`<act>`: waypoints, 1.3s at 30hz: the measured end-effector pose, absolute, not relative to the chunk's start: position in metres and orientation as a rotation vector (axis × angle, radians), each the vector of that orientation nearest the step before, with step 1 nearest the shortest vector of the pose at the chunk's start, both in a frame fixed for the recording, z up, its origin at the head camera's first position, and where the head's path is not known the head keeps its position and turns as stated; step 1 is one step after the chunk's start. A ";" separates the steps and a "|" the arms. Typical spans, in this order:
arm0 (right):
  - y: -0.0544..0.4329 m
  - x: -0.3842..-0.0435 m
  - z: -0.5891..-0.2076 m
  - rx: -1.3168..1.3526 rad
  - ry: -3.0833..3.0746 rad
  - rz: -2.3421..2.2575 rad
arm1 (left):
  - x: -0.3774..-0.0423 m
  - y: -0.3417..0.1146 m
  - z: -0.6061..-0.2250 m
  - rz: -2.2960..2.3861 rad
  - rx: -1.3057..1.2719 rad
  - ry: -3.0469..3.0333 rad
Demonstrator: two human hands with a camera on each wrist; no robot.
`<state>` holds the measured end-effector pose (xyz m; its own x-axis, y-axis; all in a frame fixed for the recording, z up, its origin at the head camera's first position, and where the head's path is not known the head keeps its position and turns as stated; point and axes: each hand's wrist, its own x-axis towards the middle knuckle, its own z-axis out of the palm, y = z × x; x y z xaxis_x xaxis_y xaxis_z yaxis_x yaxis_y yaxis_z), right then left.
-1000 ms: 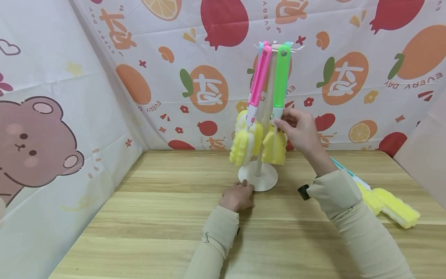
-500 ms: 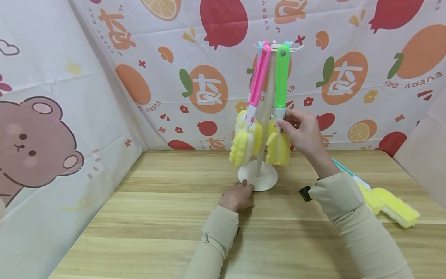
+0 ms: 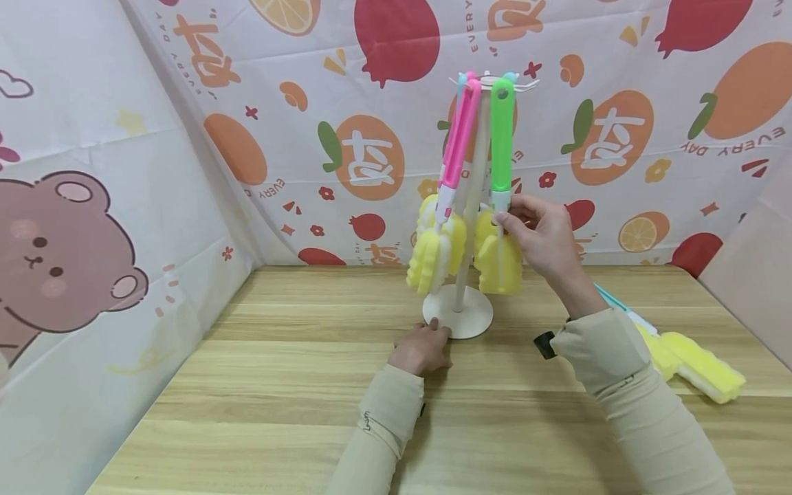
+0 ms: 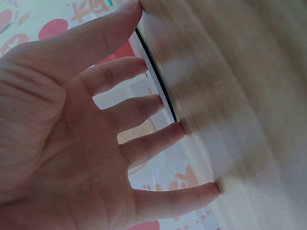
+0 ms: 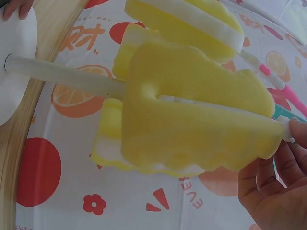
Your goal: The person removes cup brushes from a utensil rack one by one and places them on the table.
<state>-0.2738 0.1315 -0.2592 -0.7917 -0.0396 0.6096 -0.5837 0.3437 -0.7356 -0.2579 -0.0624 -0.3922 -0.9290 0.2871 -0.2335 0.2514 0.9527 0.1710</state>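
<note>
A white stand with a round base (image 3: 475, 322) and a slim pole holds several sponge brushes on hooks at its top. My right hand (image 3: 546, 237) pinches the white neck of a green-handled sponge brush (image 3: 502, 148), whose handle top is up at the hooks. In the right wrist view its yellow sponge head (image 5: 192, 132) hangs in front of the pole, beside the thumb and fingers. A pink-handled sponge brush (image 3: 460, 137) hangs to its left. My left hand (image 3: 421, 349) rests with fingertips at the base's near left rim; the left wrist view shows its fingers (image 4: 153, 201) spread and fairly straight.
On the table (image 3: 297, 385) at right, partly behind the right sleeve, lie yellow sponge heads (image 3: 705, 368) and a teal brush handle (image 3: 612, 299). Fruit-printed cloth (image 3: 284, 206) rises behind the table, and a bear-printed cloth (image 3: 68, 261) stands at left.
The green-handled brush's lower end has swung slightly right with my right hand, away from the pole. My left hand and the stand's base stay where they were.
</note>
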 end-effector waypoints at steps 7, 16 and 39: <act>0.132 -0.274 -0.260 0.548 -2.103 1.461 | -0.258 -0.063 -0.392 0.206 0.409 2.849; 0.133 -0.275 -0.261 0.550 -2.092 1.473 | -0.258 -0.063 -0.392 0.208 0.413 2.848; 0.146 -0.278 -0.267 0.514 -2.082 1.457 | -0.260 -0.063 -0.393 0.194 0.411 2.846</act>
<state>-0.2776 0.1456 -0.2674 -0.7801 -0.0021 0.6257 -0.5885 0.3422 -0.7325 -0.2597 -0.0625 -0.3934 -0.9265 0.2941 -0.2346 0.2596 0.9511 0.1672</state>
